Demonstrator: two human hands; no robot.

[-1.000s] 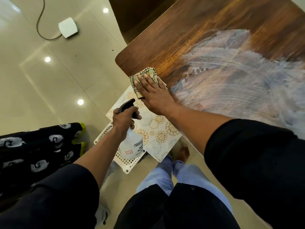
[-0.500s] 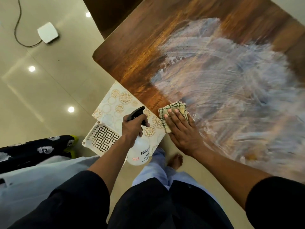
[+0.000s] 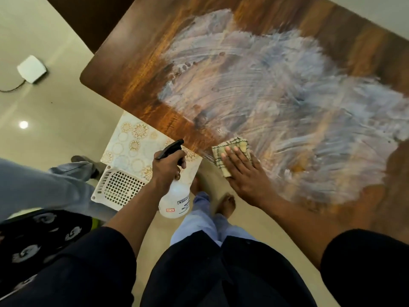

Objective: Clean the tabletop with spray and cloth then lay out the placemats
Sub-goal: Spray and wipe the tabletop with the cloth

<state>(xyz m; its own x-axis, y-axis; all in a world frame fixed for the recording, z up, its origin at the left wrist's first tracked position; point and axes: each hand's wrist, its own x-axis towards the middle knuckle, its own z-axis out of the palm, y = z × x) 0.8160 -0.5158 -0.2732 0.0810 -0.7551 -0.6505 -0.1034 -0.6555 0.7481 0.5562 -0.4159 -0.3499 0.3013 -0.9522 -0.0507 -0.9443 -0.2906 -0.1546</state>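
Hands: right hand (image 3: 242, 173) flat, fingers straight, pressing the cloth (image 3: 230, 151) onto the tabletop (image 3: 137, 69) right at the near edge; left hand (image 3: 168, 167) wrapped round the neck of the spray bottle (image 3: 174, 200), held off the tabletop, over the floor, nozzle pointing up-right toward the wood.

Cloth = folded pad, partly under the fingers, near corner overhanging the edge. White wet smear (image 3: 276, 103) fans out from it away from the person and to the right, covering most of the mid tabletop. Dry brown wood left as a band along the left end + far edge, also a patch at far right. So unwiped area lies mostly up-left of the cloth, i.e. toward the bottle side, but right hand has the cloth, so it's the one to sweep across.

Placemats (image 3: 132, 140): pale, gold floral print, lying on a white lattice basket (image 3: 117, 189) on the floor, just left of the tabletop's near edge, below the left hand. Left hand nearer to them, but busy w/ bottle. Est. wiping stage, mats not laid yet.

Other: someone else's legs at left; white box w/ cable on floor.
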